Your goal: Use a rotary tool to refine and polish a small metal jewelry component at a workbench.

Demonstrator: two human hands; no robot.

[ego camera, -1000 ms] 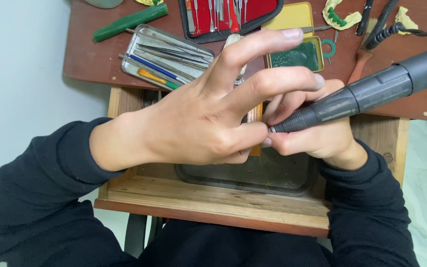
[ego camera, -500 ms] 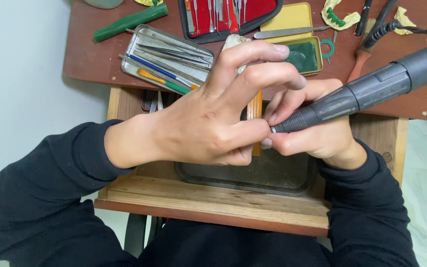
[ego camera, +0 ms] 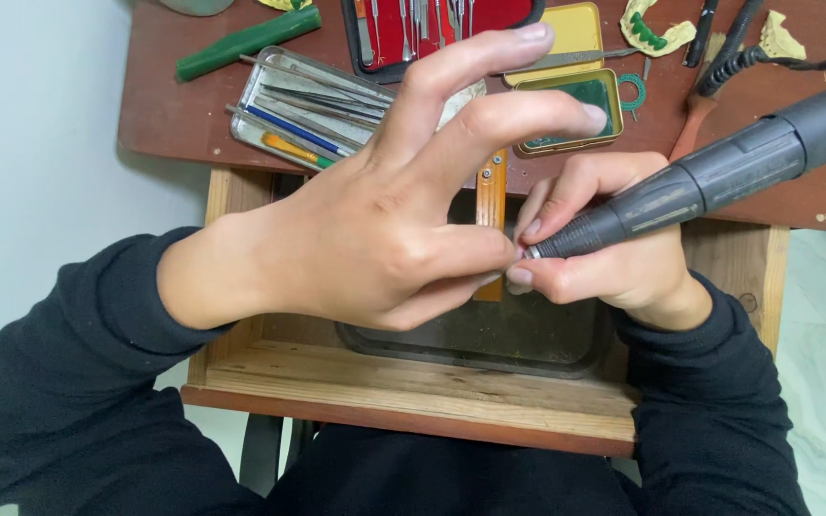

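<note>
Left hand [ego camera: 375,229] fingers spread wider, right hand [ego camera: 604,253] gripping rotary handpiece [ego camera: 719,177], metal tin [ego camera: 258,96] holding instruments

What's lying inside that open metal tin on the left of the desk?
The metal tin holds several slim metal instruments, plus one blue-handled tool and one orange-handled tool. Its right end is covered by the left hand, so anything there is hidden.

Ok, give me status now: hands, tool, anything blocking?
Right hand grips grey rotary handpiece. Left hand pinches at its tip, workpiece hidden. Nothing blocking.
</note>
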